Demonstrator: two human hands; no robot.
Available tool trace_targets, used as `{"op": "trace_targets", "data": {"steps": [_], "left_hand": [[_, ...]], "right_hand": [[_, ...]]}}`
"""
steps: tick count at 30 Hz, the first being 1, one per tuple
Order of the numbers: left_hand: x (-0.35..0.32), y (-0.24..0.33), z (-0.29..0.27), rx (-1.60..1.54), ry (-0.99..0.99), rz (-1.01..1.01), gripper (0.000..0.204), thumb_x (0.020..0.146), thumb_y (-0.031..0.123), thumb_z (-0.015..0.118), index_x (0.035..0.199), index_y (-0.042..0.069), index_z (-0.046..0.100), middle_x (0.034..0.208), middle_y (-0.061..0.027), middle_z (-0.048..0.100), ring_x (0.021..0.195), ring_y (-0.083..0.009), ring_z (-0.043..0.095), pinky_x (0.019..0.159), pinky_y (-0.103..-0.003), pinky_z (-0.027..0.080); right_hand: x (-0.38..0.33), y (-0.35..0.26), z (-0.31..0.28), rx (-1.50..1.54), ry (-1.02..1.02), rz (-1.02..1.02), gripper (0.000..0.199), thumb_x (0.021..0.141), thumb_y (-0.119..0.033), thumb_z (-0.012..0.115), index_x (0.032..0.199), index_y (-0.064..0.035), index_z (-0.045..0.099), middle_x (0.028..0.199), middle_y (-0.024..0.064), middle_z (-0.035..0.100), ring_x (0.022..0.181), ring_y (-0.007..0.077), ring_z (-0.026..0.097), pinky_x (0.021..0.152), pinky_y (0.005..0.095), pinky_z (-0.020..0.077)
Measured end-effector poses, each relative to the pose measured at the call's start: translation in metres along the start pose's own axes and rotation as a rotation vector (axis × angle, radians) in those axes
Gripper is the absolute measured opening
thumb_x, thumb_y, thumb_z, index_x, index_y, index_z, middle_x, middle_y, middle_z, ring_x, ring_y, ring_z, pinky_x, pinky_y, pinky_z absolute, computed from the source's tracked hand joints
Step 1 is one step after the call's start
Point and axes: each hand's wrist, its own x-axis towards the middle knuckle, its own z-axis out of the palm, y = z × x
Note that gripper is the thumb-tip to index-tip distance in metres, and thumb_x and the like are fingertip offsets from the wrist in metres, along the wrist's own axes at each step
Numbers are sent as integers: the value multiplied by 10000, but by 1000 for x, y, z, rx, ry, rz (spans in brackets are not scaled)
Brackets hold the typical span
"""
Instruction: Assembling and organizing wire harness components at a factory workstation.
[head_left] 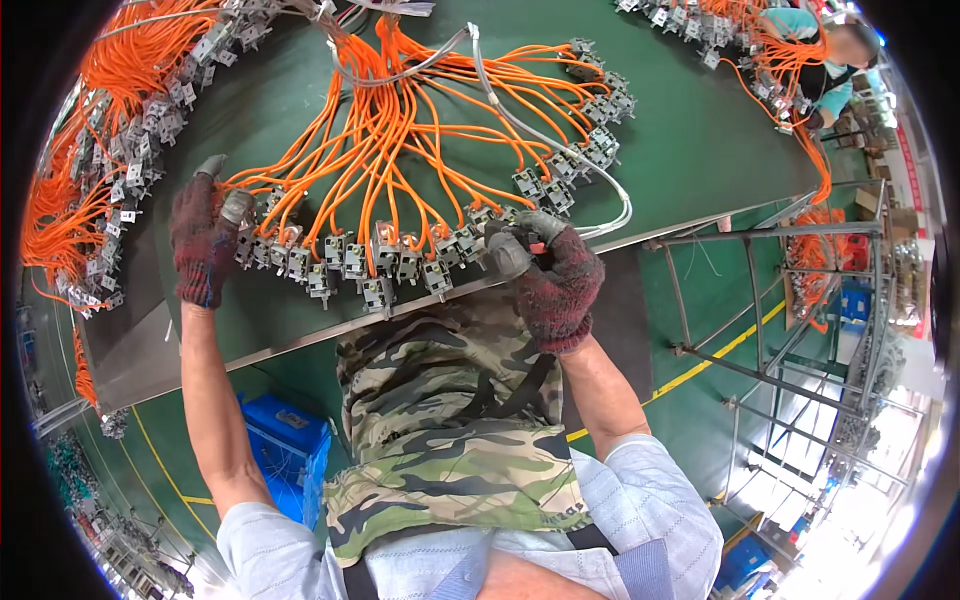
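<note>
A fan of orange cables (385,125) spreads over the green tabletop, with grey metal blocks (354,260) on the cable ends in a curved row along the near edge. My left hand (205,240), in a dark red knit glove with grey fingertips, lies at the left end of the row. Its fingers are apart, the thumb beside the outermost cable and blocks. My right hand (556,285), gloved alike, has its fingers curled and pinched at a block right of the row's middle. Those fingers partly hide the block.
More orange cables with grey blocks (150,130) are heaped along the table's left side, others at the far right beside another person (835,70). A pale cable (622,205) loops over the right edge. Below stand a blue bin (285,430) and a metal frame (760,290).
</note>
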Motion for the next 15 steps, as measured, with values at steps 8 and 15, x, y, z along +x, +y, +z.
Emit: {"op": "trace_targets", "data": {"steps": [8, 15], "left_hand": [[0, -21, 1, -206, 101, 23, 519, 995, 383, 707, 1403, 66, 662, 1411, -187, 642, 1316, -350, 605, 1130, -448, 474], [4, -42, 4, -1, 34, 170, 444, 1004, 327, 695, 1345, 43, 692, 1412, -172, 640, 1327, -334, 605, 1134, -433, 473]], "right_hand": [[3, -11, 1, -150, 32, -1, 216, 879, -157, 854, 1056, -62, 773, 854, 92, 754, 703, 221, 724, 658, 339, 575], [9, -12, 1, -119, -18, 19, 200, 883, -114, 863, 1043, -40, 769, 815, 66, 762, 690, 132, 694, 674, 308, 576]]}}
